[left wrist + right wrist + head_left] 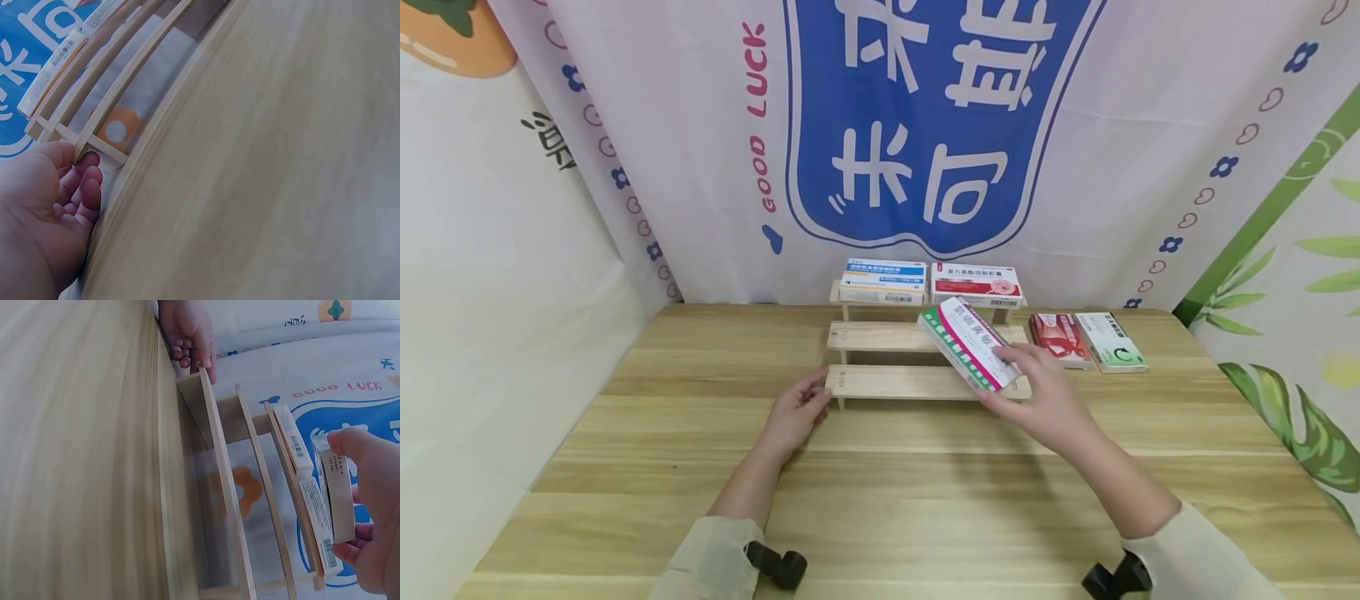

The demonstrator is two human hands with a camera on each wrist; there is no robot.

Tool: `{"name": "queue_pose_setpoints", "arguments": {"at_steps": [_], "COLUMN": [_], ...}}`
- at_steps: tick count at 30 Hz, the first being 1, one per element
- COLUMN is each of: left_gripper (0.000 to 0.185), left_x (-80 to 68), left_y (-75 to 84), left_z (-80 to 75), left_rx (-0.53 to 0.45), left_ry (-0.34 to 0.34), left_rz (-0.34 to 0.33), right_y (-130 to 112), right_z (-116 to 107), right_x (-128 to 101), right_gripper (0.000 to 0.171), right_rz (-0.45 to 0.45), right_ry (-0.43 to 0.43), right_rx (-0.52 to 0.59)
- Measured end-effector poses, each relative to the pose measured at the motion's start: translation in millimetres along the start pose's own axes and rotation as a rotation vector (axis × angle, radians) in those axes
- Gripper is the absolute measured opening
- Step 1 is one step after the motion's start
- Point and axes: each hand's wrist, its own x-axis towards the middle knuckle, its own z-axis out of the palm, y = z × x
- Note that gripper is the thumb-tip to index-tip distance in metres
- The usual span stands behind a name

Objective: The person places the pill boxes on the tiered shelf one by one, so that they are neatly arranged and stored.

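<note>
A three-step wooden rack [895,382] stands on the wooden table [880,500]. My right hand [1037,400] grips a white box with green and pink edges [970,343], tilted above the rack's right side between the lower and middle steps. The same box [340,487] shows in the right wrist view, pinched by thumb and fingers. My left hand [796,410] rests on the table with its fingertips [87,164] touching the left end of the lowest step [94,147]. A blue-and-white box [882,281] and a red-and-white box [976,284] lie on the top step.
A red box [1060,339] and a white box with green print [1110,342] lie side by side on the table to the right of the rack. Printed cloth [925,125] hangs behind and on both sides.
</note>
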Motion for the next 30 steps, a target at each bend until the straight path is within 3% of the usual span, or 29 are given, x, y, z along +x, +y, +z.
{"name": "queue_pose_setpoints", "arguments": {"at_steps": [14,30], "left_gripper": [0.040,0.040], "left_x": [0.7,-1.7], "left_y": [2.8,2.7], "left_z": [-1.2,-0.5], "left_rx": [0.002,0.012], "left_ry": [-0.001,0.007], "left_rz": [0.024,-0.014], "right_y": [-30,-47], "right_z": [32,59], "right_x": [32,51], "right_gripper": [0.059,0.053], "right_rz": [-0.097,-0.127], "right_ry": [-0.143,-0.200], "right_rx": [0.053,0.040]}}
